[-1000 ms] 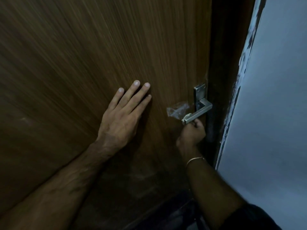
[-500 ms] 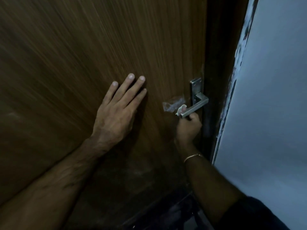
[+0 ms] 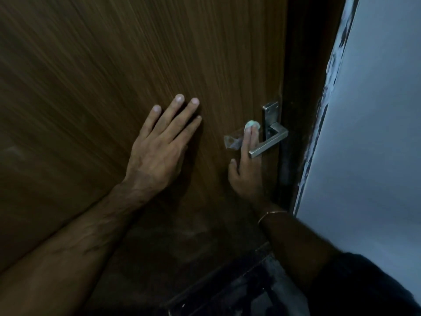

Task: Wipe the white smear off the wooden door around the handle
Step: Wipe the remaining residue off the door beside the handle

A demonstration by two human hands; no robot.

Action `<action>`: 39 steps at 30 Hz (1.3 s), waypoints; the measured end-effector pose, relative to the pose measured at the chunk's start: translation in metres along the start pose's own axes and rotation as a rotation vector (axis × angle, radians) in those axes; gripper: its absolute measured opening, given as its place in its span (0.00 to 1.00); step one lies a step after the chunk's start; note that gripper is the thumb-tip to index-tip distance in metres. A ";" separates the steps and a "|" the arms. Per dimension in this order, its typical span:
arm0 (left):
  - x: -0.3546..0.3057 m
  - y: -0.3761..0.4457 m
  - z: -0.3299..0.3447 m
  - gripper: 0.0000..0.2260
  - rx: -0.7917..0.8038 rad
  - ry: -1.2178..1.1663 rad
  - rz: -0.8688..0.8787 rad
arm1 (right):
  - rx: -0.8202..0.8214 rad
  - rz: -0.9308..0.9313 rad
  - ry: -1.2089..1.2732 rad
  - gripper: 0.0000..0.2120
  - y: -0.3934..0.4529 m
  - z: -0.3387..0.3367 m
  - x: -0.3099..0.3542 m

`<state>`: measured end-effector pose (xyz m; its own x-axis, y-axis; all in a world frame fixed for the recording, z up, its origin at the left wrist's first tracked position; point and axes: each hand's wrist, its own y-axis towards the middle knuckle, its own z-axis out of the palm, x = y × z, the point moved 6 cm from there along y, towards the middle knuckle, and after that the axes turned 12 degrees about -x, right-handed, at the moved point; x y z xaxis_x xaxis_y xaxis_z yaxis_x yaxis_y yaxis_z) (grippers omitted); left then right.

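Small white wad (image 3: 251, 124) pinned by right hand (image 3: 247, 172) fingertips on white smear (image 3: 232, 141), behind steel lever handle (image 3: 268, 143). Left hand (image 3: 159, 151) flat, empty, on brown wooden door (image 3: 136, 65). Short firm strokes advised.

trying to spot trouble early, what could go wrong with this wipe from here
The right hand works a small white wad with its fingertips under the metal handle; knuckles may knock the lever, or the wad may slip out. The white smear reaches left of the wad, so that part may get missed. The left hand lies flat on the door, which might swing.
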<state>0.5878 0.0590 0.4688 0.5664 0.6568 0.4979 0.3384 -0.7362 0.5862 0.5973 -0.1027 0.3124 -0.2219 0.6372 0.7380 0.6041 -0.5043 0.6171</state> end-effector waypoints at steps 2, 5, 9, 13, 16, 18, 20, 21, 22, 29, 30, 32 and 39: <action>-0.001 0.000 0.002 0.30 0.011 0.004 0.002 | -0.006 -0.001 -0.029 0.42 -0.004 0.003 -0.002; -0.002 -0.004 0.001 0.31 0.023 0.018 -0.008 | 0.044 0.089 -0.126 0.47 -0.038 0.009 -0.006; -0.002 0.000 -0.002 0.30 -0.008 0.027 0.009 | 0.028 0.054 -0.098 0.48 -0.015 0.015 0.009; -0.003 -0.004 0.000 0.30 0.002 0.023 -0.002 | 0.063 0.105 -0.159 0.46 -0.041 0.012 0.019; 0.000 -0.001 -0.003 0.31 -0.014 0.034 0.009 | 0.095 0.079 -0.164 0.47 -0.052 0.016 0.030; -0.001 0.000 0.001 0.32 -0.011 0.032 0.012 | 0.067 0.041 -0.133 0.48 -0.028 0.024 0.034; -0.003 -0.002 0.003 0.32 0.008 0.026 -0.001 | 0.058 0.035 -0.143 0.49 -0.023 0.026 0.035; -0.003 -0.004 0.004 0.33 0.020 0.027 -0.008 | 0.070 0.041 -0.155 0.49 -0.032 0.025 0.035; -0.001 -0.004 0.003 0.33 0.018 0.032 -0.012 | 0.076 0.048 -0.175 0.50 -0.044 0.024 0.037; -0.002 -0.003 0.004 0.33 0.038 0.027 -0.011 | 0.051 0.095 -0.079 0.46 -0.058 0.028 0.042; -0.001 -0.003 0.003 0.33 0.033 0.024 -0.018 | 0.038 0.151 -0.046 0.42 -0.064 0.024 0.038; 0.001 -0.002 -0.002 0.33 0.031 0.000 -0.022 | -0.040 0.318 0.042 0.35 -0.070 0.018 0.029; -0.001 0.000 -0.002 0.32 0.097 -0.031 -0.020 | -0.191 0.053 0.225 0.21 -0.057 0.024 0.074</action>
<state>0.5862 0.0584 0.4696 0.5816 0.6672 0.4655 0.4204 -0.7364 0.5301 0.5645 -0.0130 0.3256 -0.3709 0.4731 0.7991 0.4689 -0.6474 0.6009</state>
